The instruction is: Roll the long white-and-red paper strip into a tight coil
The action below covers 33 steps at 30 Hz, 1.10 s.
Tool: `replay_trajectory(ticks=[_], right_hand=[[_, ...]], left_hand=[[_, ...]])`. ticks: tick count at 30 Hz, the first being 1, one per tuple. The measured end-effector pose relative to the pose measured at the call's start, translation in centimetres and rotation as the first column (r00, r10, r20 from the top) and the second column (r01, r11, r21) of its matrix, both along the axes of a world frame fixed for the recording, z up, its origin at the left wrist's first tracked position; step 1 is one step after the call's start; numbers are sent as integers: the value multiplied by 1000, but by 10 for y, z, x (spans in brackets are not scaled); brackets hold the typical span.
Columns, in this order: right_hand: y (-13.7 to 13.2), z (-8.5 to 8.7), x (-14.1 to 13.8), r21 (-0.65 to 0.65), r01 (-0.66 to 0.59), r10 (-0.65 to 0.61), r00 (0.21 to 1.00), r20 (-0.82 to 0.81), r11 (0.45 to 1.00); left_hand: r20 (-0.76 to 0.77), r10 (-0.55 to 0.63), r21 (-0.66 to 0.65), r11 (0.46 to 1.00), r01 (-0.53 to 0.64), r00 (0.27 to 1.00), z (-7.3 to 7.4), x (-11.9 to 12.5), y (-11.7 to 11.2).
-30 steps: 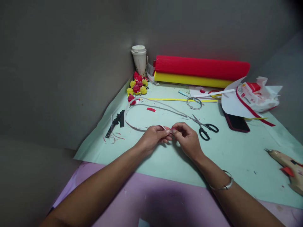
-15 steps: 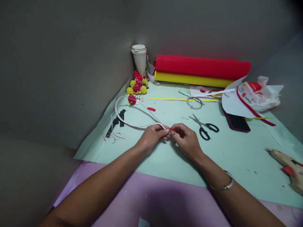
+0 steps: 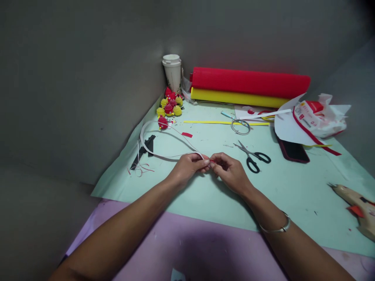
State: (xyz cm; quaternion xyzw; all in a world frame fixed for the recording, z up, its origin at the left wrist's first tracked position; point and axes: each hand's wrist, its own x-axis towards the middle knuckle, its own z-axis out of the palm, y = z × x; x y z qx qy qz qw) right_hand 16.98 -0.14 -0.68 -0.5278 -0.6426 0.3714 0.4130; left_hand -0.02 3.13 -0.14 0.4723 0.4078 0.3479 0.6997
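My left hand [image 3: 189,167] and my right hand [image 3: 230,170] meet over the pale green sheet [image 3: 287,191], fingertips pinched together. Between them sits a small red rolled coil of paper [image 3: 211,160]. A long thin paper strip [image 3: 152,150], white on one face and red on the other, runs from the pinch to the left in a loop and curls back near a red paper ball [image 3: 163,123]. My right wrist wears a silver bangle [image 3: 277,228].
Black-handled scissors [image 3: 252,156] lie just right of my hands. A glue gun [image 3: 356,207] rests at the right edge. Red roll [image 3: 250,82] and yellow roll [image 3: 237,99], a cup [image 3: 172,72], a phone [image 3: 293,151], a plastic bag [image 3: 319,117] and red-yellow paper balls [image 3: 170,105] stand behind.
The free loop of the strip has shortened and swung left, away from the scissors, as it winds into the coil at my fingertips. Both hands stay in place.
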Motion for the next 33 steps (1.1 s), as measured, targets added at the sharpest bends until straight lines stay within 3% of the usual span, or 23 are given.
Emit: replay_trajectory(ticks=[7,13,21,33], right_hand=[[1,1,5,18,-119,119,993,-19,993],[2,3,9,-81,-243,229,962,-151,967],[3,0,9,-148,-256,228,957,-180,955],[4,-2,10,-120,-247,232,964,-126,961]], left_hand=[[33,-52,-54,997,53,998,4,-4,4],[66,-162,-122,978,169,985,9,-14,10],[55,-180,-142,972,186,982,6,-14,13],[27,-174,-132,976,176,984,5,-14,12]])
